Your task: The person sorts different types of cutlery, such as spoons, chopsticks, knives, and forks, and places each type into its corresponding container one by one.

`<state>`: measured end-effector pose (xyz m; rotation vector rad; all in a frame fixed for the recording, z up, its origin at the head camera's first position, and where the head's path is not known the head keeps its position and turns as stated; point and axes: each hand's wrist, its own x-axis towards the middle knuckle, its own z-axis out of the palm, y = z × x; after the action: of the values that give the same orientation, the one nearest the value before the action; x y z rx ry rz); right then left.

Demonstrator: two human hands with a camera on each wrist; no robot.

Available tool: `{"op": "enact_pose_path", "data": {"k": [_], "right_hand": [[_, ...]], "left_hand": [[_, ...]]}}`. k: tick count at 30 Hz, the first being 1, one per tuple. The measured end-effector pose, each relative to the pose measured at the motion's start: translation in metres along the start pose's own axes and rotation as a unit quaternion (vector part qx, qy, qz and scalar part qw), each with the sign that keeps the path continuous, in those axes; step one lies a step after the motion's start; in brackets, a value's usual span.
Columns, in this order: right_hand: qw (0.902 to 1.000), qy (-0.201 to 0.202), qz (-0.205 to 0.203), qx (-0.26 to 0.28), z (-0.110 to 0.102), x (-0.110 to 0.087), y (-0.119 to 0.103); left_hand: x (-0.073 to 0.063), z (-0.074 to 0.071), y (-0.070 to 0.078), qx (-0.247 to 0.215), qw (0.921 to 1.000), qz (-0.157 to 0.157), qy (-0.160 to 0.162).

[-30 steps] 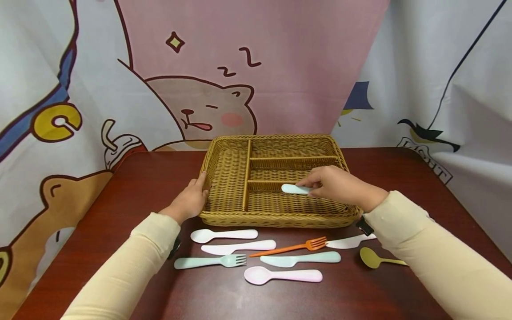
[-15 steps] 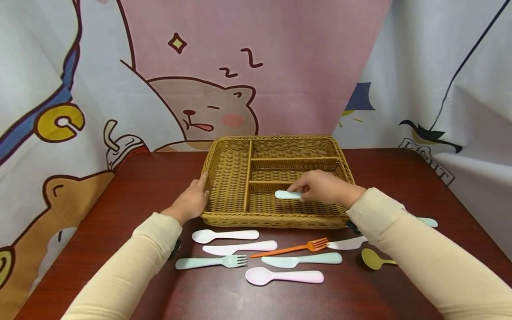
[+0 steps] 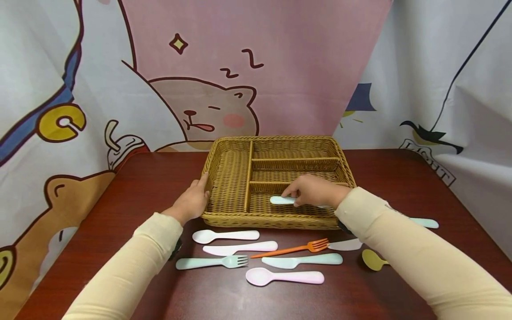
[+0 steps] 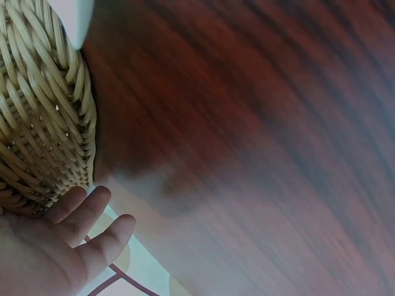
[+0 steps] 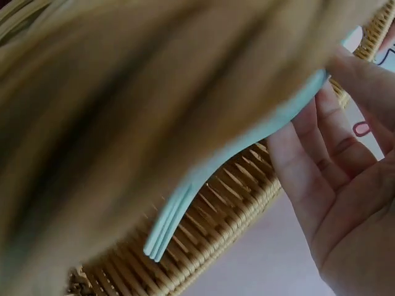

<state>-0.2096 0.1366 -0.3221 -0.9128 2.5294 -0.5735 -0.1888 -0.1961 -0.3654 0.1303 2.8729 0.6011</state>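
Head cam: yr R hand [image 3: 314, 190] is pinching blue fork [image 3: 282, 200]; yr loose L hand [image 3: 192, 200] is touching basket [image 3: 272, 218], prob. steadying it.

On my head feed, a pink-and-white printed fabric curtain [image 3: 304, 66] hangs at 12 o'clock, with a beige cartoon bear [image 3: 216, 104] at 11. I see a round yellow bell print [image 3: 48, 122] at 9, a black bird print [image 3: 432, 134] at 3, and a glossy reddish-brown table [image 3: 136, 191] toward 6.

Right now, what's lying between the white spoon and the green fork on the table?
A white knife lies between the white spoon and the green fork, as the head view shows.
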Motion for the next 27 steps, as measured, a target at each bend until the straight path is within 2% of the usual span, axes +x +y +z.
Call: {"op": "enact_pose_path", "data": {"k": [5,17,27], "right_hand": [[0.9999,-0.016,0.006,0.003,0.003,0.002,-0.001],[0.9983,-0.04,0.016,-0.039,0.009,0.007,0.0],[0.9984,-0.034,0.014,-0.043,0.018,0.008,0.007]], "left_hand": [[0.0,0.001,0.001,0.003,1.0,0.002,-0.001],[0.001,0.001,0.001,0.015,0.9999,0.0,0.002],[0.0,0.001,0.002,0.014,0.9998,0.007,0.012]]}}
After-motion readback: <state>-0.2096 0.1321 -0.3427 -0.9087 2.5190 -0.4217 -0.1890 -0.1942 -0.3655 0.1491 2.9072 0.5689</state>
